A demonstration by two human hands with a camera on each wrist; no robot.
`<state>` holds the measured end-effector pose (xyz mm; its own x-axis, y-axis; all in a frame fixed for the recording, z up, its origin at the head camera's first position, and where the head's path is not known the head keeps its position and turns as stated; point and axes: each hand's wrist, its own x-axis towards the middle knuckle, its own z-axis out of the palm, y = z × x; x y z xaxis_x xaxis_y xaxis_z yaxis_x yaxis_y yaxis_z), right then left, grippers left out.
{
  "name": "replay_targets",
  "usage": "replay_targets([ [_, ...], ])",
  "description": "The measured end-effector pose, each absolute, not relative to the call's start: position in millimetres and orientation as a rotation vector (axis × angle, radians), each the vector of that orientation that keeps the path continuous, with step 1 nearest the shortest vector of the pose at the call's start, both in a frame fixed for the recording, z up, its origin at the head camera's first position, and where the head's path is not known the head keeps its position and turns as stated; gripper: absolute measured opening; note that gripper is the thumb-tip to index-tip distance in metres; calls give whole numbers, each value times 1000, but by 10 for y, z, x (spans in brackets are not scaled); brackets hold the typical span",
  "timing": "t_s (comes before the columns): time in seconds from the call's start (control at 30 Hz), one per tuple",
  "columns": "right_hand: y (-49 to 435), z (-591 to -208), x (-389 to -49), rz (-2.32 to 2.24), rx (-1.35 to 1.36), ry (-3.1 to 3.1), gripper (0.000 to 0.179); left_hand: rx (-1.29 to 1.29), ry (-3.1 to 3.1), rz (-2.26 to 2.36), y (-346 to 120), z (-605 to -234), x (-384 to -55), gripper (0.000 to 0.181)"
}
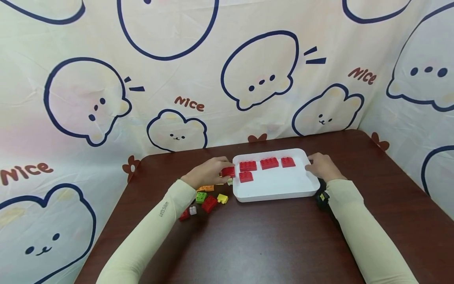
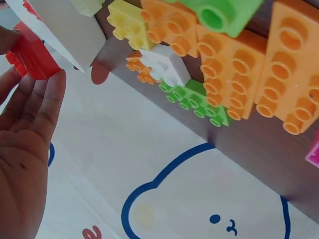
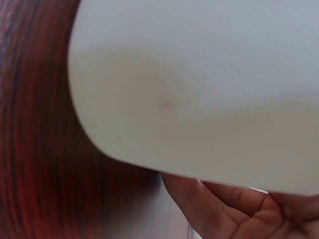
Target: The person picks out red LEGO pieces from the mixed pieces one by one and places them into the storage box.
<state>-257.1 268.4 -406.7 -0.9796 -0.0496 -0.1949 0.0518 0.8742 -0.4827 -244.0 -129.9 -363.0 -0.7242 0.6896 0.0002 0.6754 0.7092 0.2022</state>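
My left hand point(image 1: 208, 172) pinches a red toy brick point(image 1: 228, 172) between thumb and fingers, just outside the tray's left rim. The left wrist view shows that red brick point(image 2: 37, 55) with its studs turned toward the palm side. A shallow white tray point(image 1: 280, 184) holds several red bricks point(image 1: 247, 165), most of them along its far side. At the tray's right end, my right hand point(image 1: 323, 167) grips the rim. Close up in the right wrist view, its curled fingers point(image 3: 199, 204) are partly hidden behind the tray wall point(image 3: 199, 149).
Loose bricks lie left of the tray, among them a green one point(image 1: 201, 197), a yellow one point(image 1: 222, 198) and a red one point(image 1: 209, 203). Orange bricks point(image 2: 232, 69) show in the left wrist view. A patterned cloth point(image 1: 230, 118) hangs behind the brown table point(image 1: 262, 244).
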Motion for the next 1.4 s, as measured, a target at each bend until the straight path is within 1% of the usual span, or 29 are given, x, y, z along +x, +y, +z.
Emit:
replay_targets([
  [0.37, 2699, -4083, -2579, -749, -8, 2847, 51, 1173, 2848, 237, -1148, -3603, -2497, 51],
  [0.63, 2717, -4075, -2599, -752, -7, 2846, 52, 1061, 2865, 232, -958, -3536, -2519, 51],
  [0.9, 2699, -4072, -2589, -760, -3, 2838, 51, 1027, 2850, 240, -793, -3538, -2553, 53],
  [1.07, 2713, -4071, -2594, -763, -10, 2856, 49, 1033, 2842, 291, -657, -3523, -2605, 53],
  [1.4, 2702, -4074, -2598, -764, 2, 2835, 51, 1103, 2809, 331, -507, -3514, -2699, 52],
])
